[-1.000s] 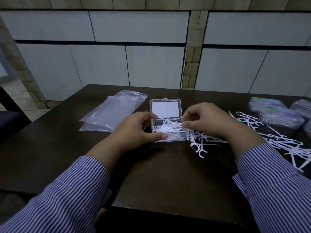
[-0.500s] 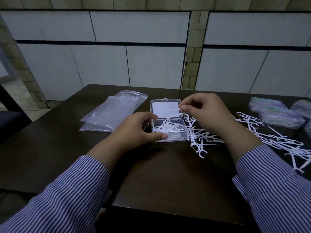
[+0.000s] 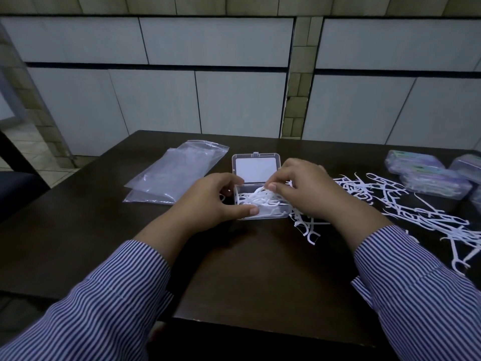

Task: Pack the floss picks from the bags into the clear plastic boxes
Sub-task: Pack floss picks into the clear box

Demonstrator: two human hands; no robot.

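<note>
- Left hand (image 3: pixel 208 201) is clamped on the near-left corner of the open clear box (image 3: pixel 263 204), thumb on the front wall; right hand (image 3: pixel 302 188) hovers over the box w/ fingertips pinched together on a floss pick (image 3: pixel 260 192), lowering it onto the picks already inside
- Risk: picks lie tangled and heaped near the rim; pressing more in could spring some out, or block the lid (image 3: pixel 256 169) from shutting
- Risk: the box is light; if the left grip slips it may skid on the table (image 3: pixel 247 269)
- Loose picks (image 3: pixel 429 217) are spread to the right, some close to the edge; a sleeve could sweep them off
- Hard to tell: whether 1 pick or several are pinched; the right palm hides the box's right side; the bags (image 3: pixel 177 175) at left look empty but dim light leaves that unsure; filled boxes (image 3: pixel 432 178) far right are cut off
</note>
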